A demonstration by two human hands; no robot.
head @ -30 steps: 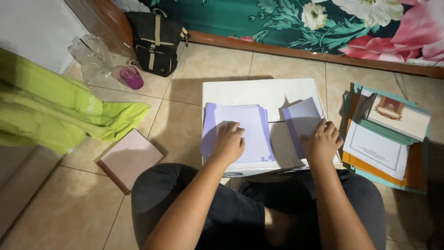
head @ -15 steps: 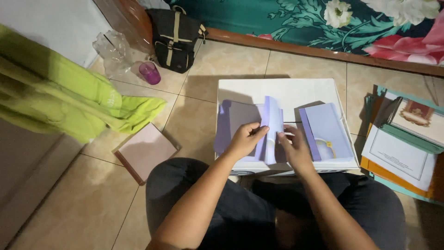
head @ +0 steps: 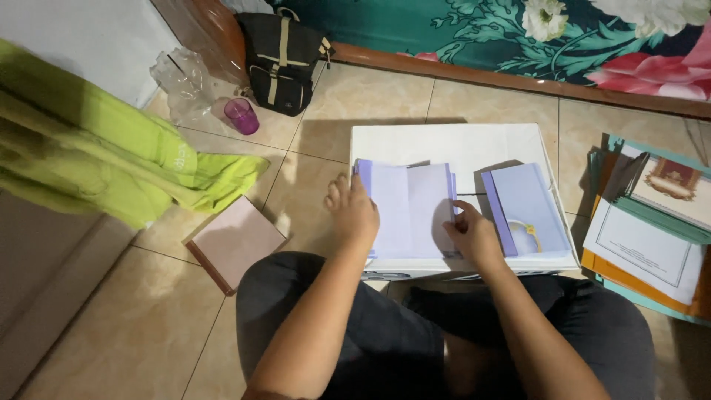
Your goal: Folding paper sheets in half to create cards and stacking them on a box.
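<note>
Dim warm indoor light from above, soft shadows, slight blur, dark lower edge.

The tiled floor [head: 355, 104] carries a white box [head: 452, 144]; on the box lie two lilac folders — one [head: 407, 207] opened flat, one [head: 526, 211] shut beside it; on the floor also sit a black bag [head: 285, 59], a purple cup [head: 242, 116], a pink book [head: 235, 242], a green cloth [head: 215, 178], and a paper stack [head: 652, 237].

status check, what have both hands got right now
Left hand flat on left edge of lilac folded sheet. Right hand pinching its right edge. Second lilac card beside it on white box, nothing blocking.
</note>
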